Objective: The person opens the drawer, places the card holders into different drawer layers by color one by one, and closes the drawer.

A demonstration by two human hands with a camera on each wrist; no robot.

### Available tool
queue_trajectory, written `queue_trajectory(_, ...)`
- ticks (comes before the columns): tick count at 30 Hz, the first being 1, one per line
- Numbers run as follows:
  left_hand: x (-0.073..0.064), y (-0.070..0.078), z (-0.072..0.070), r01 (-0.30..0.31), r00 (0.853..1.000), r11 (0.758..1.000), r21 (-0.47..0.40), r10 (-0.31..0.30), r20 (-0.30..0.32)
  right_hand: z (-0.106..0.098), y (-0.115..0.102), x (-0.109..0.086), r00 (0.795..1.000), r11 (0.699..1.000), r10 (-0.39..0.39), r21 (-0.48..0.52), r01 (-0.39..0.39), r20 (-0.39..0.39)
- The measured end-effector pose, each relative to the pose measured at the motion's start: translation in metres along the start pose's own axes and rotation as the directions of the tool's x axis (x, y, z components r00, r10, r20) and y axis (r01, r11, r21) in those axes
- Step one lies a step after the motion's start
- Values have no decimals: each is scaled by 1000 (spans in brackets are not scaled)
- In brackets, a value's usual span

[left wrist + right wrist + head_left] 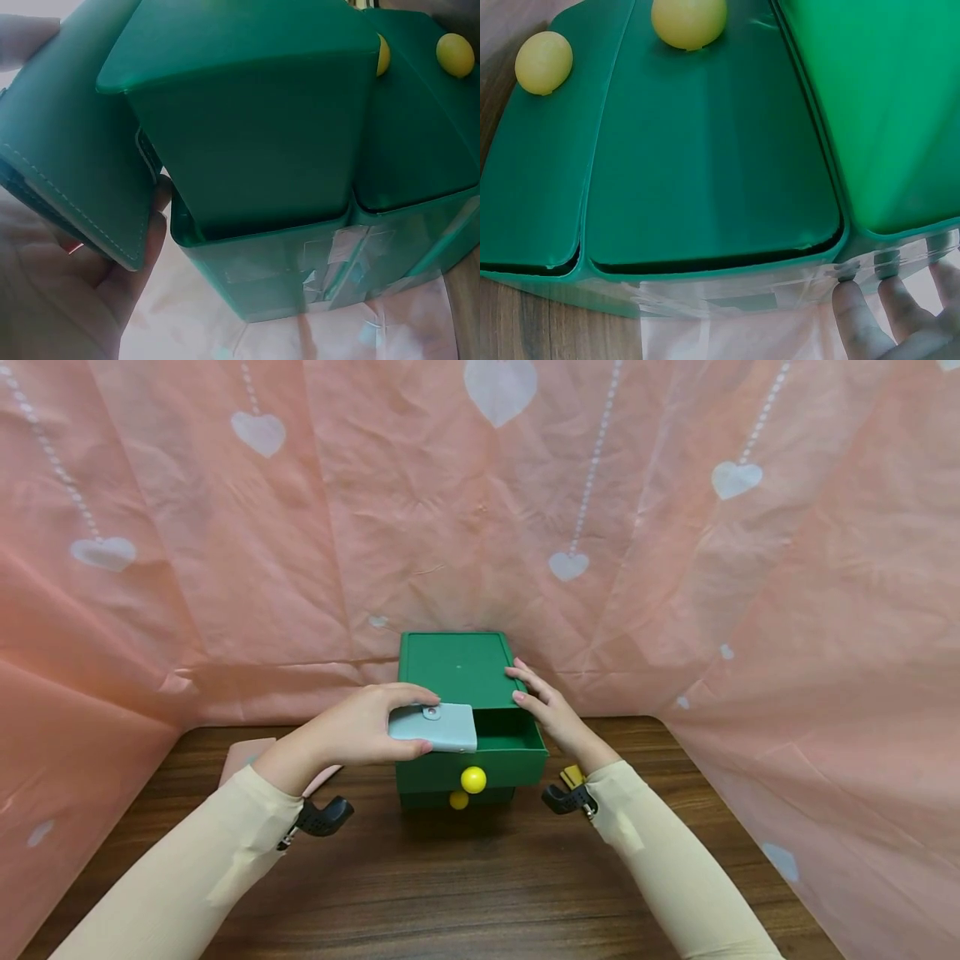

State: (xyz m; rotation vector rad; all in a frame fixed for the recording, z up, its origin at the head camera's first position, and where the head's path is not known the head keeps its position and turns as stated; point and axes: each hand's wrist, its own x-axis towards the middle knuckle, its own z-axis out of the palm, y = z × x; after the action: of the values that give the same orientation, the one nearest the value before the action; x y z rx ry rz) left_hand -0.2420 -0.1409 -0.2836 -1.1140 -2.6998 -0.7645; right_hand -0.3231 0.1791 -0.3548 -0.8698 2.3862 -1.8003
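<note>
Pink cloth [450,535] printed with white hearts [259,433] stands all along the back and sides, and below it we see a dark wood-grain table [450,893]. Toward its far edge we have a green drawer unit [453,668], its top drawer [427,772] pulled out toward us. Around it, the left hand [356,724] has its grip closed on a light-blue case [450,731], thumb in front and fingers behind, while the right hand [557,712] rests loosely extended fingers along the unit's right edge, holding nothing. We find the case over the drawer's left part, its long axis running left to right and its free end pointing toward the right hand, across the uncovered interior; whether it touches the drawer, we cannot tell. Smallest, a round yellow knob [473,779] sits on the drawer's front.
</note>
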Motion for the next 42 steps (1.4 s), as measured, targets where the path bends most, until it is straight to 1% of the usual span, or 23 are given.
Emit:
queue_trajectory(5, 1, 0, 1, -6, 1000, 1000, 22, 6, 7, 0, 0, 0, 1000, 1000, -2, -4, 2, 3)
queue_trajectory(15, 5, 2, 7, -41, 999, 998, 52, 43, -24, 0, -2, 0, 1000, 1000, 1, 0, -1, 0)
queue_trajectory(21, 7, 2, 10, -71, 997, 997, 40, 72, -37, 0, -1, 0, 1000, 1000, 4, -3, -4, -1)
queue_trajectory(23, 7, 3, 10, -72, 996, 997, 31, 73, -46, -1, 1, 0, 1000, 1000, 4, -4, -4, 2)
queue_trajectory(29, 4, 2, 9, -60, 996, 997, 45, 62, -63, -1, 2, -1, 1000, 1000, -4, 1, 4, 8)
queue_trajectory(34, 1, 1, 7, -65, 994, 998, 19, 66, -83, -1, 2, -1, 1000, 1000, -4, 2, 4, 7)
queue_trajectory(42, -5, 0, 6, -52, 995, 999, -1, 52, -89, 0, 0, -1, 1000, 1000, 2, 2, -2, 4)
